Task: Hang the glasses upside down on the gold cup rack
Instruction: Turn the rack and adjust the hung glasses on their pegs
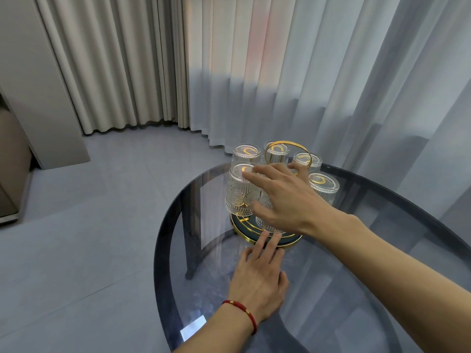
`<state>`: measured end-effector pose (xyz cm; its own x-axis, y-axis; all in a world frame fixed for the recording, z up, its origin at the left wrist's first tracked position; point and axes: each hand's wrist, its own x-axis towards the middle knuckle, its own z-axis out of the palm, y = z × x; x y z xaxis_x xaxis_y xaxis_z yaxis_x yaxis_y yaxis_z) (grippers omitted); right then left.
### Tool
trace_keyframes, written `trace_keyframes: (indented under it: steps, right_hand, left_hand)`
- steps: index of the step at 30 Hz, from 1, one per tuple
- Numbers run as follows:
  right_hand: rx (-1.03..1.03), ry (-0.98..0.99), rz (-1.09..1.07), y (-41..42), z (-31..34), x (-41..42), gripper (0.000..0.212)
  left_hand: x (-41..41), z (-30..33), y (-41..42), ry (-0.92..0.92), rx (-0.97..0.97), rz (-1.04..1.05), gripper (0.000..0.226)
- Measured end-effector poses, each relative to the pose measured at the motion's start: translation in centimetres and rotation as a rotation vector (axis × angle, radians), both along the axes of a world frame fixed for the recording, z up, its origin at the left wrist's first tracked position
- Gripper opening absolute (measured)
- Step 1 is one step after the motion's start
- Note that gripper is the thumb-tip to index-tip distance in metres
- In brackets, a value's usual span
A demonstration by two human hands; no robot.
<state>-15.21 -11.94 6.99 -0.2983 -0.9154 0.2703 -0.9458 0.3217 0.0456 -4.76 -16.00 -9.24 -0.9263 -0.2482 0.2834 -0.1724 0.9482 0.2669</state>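
The gold cup rack [255, 242] stands on a round smoked-glass table [382, 250], its ring handle on top. Several ribbed clear glasses hang upside down on it: one at the front left [238, 197], one at the back left [246, 152], one at the right [324, 186], others behind. My right hand [285, 200] hovers over the rack with fingers spread, covering a front glass [267, 223]; its index fingertip touches the front-left glass's base. My left hand [257, 278], with a red bracelet, lies flat on the table, its fingertips at the rack's gold base rim.
Long curtains [280, 72] hang close behind the table. Grey tiled floor [89, 225] spreads to the left, with a cabinet edge at the far left. The table's dark legs show through the glass top.
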Motion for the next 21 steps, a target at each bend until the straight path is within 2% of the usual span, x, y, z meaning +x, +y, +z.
trace_keyframes:
  steps: [4, 9, 12, 17, 21]
  right_hand:
    - [-0.023, -0.048, 0.012, 0.4, 0.2, -0.3, 0.067]
    - [-0.250, -0.201, -0.038, 3.0, 0.6, -1.8, 0.061]
    - [-0.333, -0.191, -0.091, 4.4, 0.1, -2.7, 0.056]
    - [-0.172, -0.070, -0.096, 4.1, -1.0, -3.1, 0.072]
    - [-0.151, -0.057, -0.114, 3.0, -1.2, -3.3, 0.076]
  left_hand:
    - [0.1, 0.0, 0.0, 0.030, 0.005, -0.003, 0.048]
    - [0.0, 0.1, 0.0, 0.005, 0.011, 0.002, 0.048]
    - [0.0, 0.2, 0.1, -0.003, 0.006, 0.006, 0.048]
    - [0.0, 0.1, 0.1, -0.027, 0.001, 0.009, 0.052]
    - [-0.1, 0.2, 0.2, -0.044, 0.002, 0.012, 0.052]
